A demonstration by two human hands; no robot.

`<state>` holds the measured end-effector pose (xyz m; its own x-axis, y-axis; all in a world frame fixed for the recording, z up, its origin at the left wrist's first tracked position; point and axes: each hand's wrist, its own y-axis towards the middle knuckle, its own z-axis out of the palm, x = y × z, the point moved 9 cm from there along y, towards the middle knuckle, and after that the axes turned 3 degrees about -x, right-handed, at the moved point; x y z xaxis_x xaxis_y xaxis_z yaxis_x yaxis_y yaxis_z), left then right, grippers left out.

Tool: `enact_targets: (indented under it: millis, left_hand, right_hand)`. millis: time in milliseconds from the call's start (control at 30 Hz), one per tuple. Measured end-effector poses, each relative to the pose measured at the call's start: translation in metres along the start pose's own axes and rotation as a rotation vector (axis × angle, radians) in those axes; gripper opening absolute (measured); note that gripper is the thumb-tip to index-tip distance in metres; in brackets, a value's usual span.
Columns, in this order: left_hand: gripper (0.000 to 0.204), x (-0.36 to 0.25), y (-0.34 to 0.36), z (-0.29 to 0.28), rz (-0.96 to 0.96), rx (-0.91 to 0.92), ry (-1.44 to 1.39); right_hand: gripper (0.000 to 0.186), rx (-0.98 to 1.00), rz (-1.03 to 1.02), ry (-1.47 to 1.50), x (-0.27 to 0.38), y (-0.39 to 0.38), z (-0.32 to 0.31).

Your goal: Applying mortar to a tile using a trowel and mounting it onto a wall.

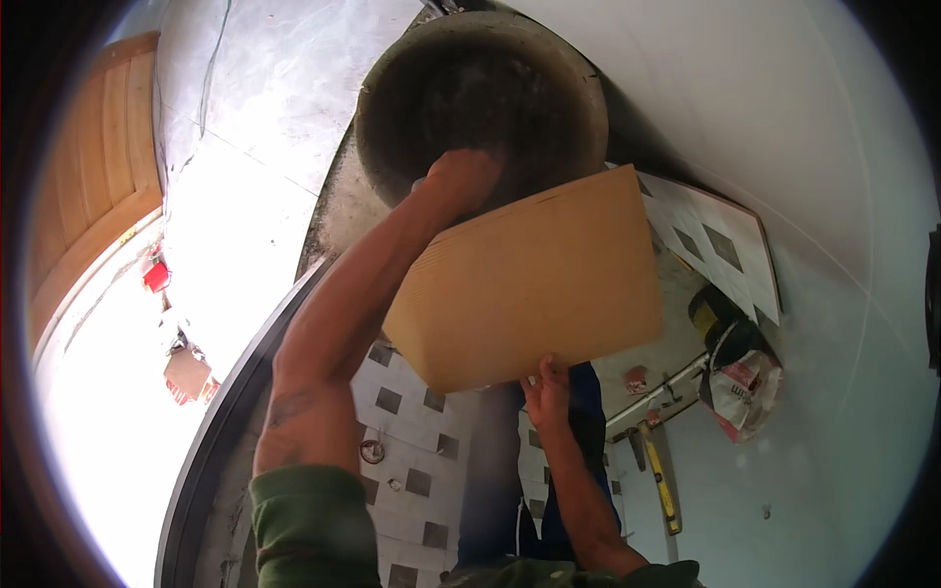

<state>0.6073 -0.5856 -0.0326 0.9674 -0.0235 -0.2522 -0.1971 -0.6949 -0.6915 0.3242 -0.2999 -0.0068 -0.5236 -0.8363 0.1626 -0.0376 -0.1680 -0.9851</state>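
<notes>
A large round tub [374, 118] with a dark inside stands at the top of the view. My left hand [467, 178] reaches over its near rim and looks curled; the fingers are hidden, and a small pale piece shows beside the wrist. Below the tub a tan rectangular tile [534, 284] is tilted up, its finely ribbed face toward me. My right hand [549, 400] grips the tile's near edge, with fingertips showing on the ribbed side. The tile's far edge lies close to the tub's rim; whether they touch I cannot tell.
Patterned white-and-grey tiles [402, 431] cover the floor by my legs. To the right are a patterned tile panel [711, 235], a crumpled bag [745, 392] and a yellow spirit level [663, 485]. A dark curved edge [230, 412] runs along the left, beyond it a wooden door [98, 157].
</notes>
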Motion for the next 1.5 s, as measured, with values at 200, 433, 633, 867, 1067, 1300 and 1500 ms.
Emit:
enact_targets:
  millis: [200,433,633,867,1067,1300,1500]
  left_hand:
    - [0.024,0.028,-0.035,-0.008,-0.092,0.076,-0.151]
    - [0.022,0.058,-0.009,-0.013,-0.202,-0.046,-0.078]
    - [0.017,0.056,0.006,-0.061,-0.084,-0.214,0.073]
    - [0.015,0.041,0.027,-0.016,-0.053,-0.253,0.152]
    - [0.014,0.024,-0.027,-0.009,0.059,-0.024,0.169]
    - [0.013,0.056,0.013,-0.066,0.012,-0.311,0.293]
    - [0.013,0.037,0.017,0.004,-0.009,-0.164,0.192]
  right_hand:
    - [0.041,0.069,-0.063,-0.017,0.001,0.015,-0.017]
    - [0.038,0.071,-0.043,0.006,-0.008,0.003,-0.001]
    - [0.034,-0.023,-0.038,0.017,0.003,-0.006,0.000]
    - [0.042,0.027,-0.018,0.023,-0.002,-0.003,0.003]
    - [0.046,0.020,0.002,0.006,0.011,-0.015,0.016]
    - [0.043,0.226,-0.591,-0.751,0.034,-0.021,0.032]
    - [0.047,-0.012,-0.036,0.010,0.024,-0.013,0.012]
